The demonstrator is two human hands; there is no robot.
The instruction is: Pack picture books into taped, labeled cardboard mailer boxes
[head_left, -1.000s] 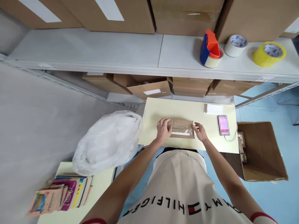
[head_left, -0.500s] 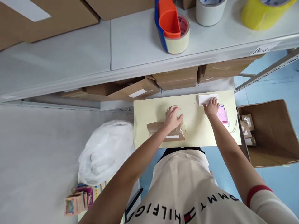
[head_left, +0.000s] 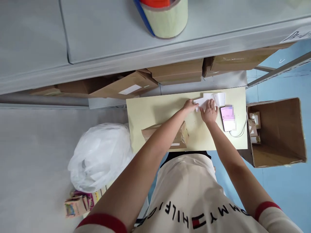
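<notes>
White paper slips (head_left: 206, 98) lie in a loose, partly fanned pile at the far right part of the small cream table (head_left: 155, 111). My left hand (head_left: 190, 106) pinches the left edge of one slip between thumb and fingers. Pressed onto the near side of the pile is my right hand (head_left: 209, 111), its fingers spread. A phone (head_left: 227, 118) with a lit pink screen lies just right of that hand. Under my left forearm sits a brown cardboard package (head_left: 181, 136) with clear tape and a white label, partly hidden.
Right of the table stands an open carton (head_left: 279, 132) with several small packages inside. A white plastic bag (head_left: 102, 155) bulges at the left. Overhead, a grey shelf (head_left: 109, 38) carries a tape roll (head_left: 167, 19); cardboard boxes (head_left: 177, 71) line the level below.
My left hand has moved from above the package to the paper slips and grasped one's edge. My right hand has shifted slightly left. The slips have fanned out, and the package looks more raised.
</notes>
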